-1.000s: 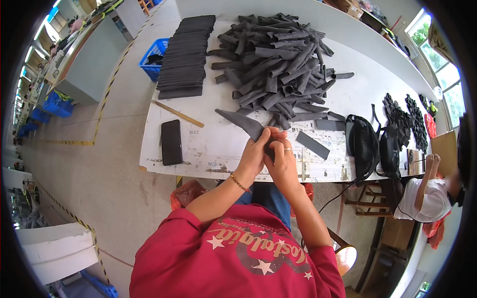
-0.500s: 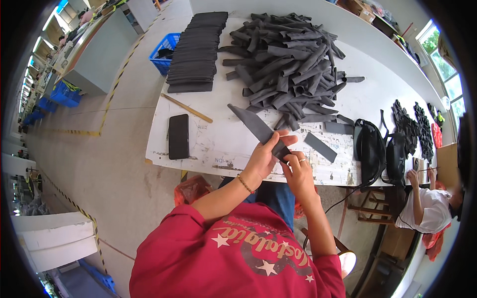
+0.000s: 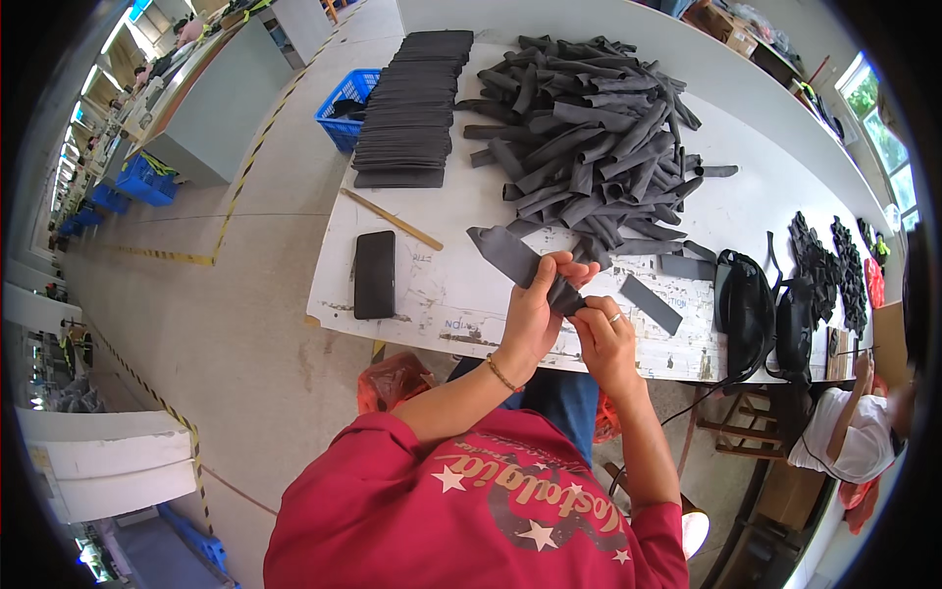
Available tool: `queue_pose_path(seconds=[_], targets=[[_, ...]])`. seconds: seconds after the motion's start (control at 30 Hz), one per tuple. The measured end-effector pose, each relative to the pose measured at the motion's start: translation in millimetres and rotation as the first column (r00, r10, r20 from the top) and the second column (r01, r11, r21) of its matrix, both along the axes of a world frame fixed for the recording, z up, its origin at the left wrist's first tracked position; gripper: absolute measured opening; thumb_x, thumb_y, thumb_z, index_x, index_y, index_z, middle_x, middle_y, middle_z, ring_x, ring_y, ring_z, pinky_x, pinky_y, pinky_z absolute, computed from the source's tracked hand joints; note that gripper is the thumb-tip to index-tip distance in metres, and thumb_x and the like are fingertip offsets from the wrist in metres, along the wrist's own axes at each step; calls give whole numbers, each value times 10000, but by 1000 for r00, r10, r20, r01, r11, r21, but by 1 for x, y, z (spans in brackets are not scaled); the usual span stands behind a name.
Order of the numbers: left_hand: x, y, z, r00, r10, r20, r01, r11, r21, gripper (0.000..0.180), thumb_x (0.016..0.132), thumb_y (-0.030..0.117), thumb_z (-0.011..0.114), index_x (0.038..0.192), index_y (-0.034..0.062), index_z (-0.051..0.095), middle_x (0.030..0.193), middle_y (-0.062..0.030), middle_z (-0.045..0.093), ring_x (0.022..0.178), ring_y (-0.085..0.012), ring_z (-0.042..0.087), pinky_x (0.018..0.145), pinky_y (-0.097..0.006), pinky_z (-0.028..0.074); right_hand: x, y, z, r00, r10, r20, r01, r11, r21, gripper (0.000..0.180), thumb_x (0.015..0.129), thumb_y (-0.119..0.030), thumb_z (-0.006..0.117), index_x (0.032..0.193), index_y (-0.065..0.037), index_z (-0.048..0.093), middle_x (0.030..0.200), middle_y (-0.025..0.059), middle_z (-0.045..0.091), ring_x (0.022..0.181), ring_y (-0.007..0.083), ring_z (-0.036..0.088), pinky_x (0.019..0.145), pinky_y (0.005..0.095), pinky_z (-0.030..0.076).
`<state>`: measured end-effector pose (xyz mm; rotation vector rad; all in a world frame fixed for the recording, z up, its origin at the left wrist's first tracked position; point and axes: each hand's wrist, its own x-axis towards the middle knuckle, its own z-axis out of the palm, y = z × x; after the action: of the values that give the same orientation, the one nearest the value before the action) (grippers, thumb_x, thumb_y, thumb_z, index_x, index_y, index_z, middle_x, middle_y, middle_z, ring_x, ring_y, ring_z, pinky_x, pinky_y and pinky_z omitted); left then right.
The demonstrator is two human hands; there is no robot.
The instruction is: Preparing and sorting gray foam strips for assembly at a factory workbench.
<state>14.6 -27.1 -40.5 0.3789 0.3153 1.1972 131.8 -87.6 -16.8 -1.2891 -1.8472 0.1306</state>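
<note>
A dark grey fabric strip (image 3: 505, 254), seemingly a flattened tube, slants above the near part of the white table. Its free end points up and to the left. My left hand (image 3: 535, 312) is closed around its middle, thumb on top and some fingers stretched beyond it. At the lower right end, my right hand (image 3: 610, 344) pinches the strip with thumb and fingertips; a ring shows on one finger. Between the hands the fabric looks bunched. Just right of my hands lies a flat grey rectangular piece (image 3: 652, 303).
Behind my hands is a big heap of grey fabric tubes (image 3: 589, 128); left of it stands a row of flattened pieces (image 3: 407, 113). A wooden stick (image 3: 392, 218) and a black phone (image 3: 375, 275) lie at left. Black bags (image 3: 743, 309) lie right. A co-worker (image 3: 849, 427) sits far right.
The view has shifted, so the table appears farther right and slightly lower. My hands still hold the strip; its free part looks shorter, and the fabric between them more bunched.
</note>
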Motion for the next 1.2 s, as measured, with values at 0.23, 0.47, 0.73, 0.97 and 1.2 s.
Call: queue_pose_path(seconds=[0.23, 0.47, 0.73, 0.97, 1.2], targets=[[3, -4, -2, 999, 10, 37, -7, 997, -72, 344, 1010, 316, 514, 1140, 0, 554, 984, -113, 689, 1117, -328, 627, 1049, -413, 446, -5, 4, -3, 1000, 6, 0, -6, 1000, -3, 134, 775, 36, 698, 868, -4, 610, 904, 134, 603, 745, 331, 608, 621, 406, 494], [1, -2, -4, 1000, 29, 0, -29, 995, -93, 339, 1007, 311, 528, 1153, 5, 544, 1007, -131, 682, 1091, -326, 636, 1012, -411, 476, -9, 4, -7, 1000, 17, 12, -17, 999, -33, 145, 766, 35, 707, 868, -11, 614, 911, 130, 614, 759, 330, 621, 630, 400, 502], [-30, 34, 17, 956, 216, -197, -242, 963, -122, 252, 954, 204, 636, 1050, -21, 576, 932, -168, 669, 847, -301, 688, 791, -442, 585, -9, -7, -13, 997, 20, 74, -14, 997, -71, 170, 729, 36, 718, 844, -17, 605, 890, 123, 601, 769, 310, 609, 633, 396, 517], [-30, 34, 17, 932, 206, -299, -289, 919, -269, 244, 886, 180, 726, 927, -23, 598, 823, -155, 668, 698, -280, 687, 650, -409, 600, -11, -21, -19, 994, 33, 101, -26, 997, -67, 172, 727, 44, 719, 842, -13, 605, 886, 127, 594, 765, 311, 606, 634, 397, 510], [-28, 35, 11, 931, 183, -316, -276, 919, -280, 276, 861, 215, 761, 908, -3, 599, 776, -128, 653, 638, -253, 662, 596, -377, 578, -9, -27, -26, 996, 1, 85, 2, 999, -44, 175, 738, 45, 725, 850, -7, 601, 874, 127, 588, 748, 312, 598, 617, 402, 495]])
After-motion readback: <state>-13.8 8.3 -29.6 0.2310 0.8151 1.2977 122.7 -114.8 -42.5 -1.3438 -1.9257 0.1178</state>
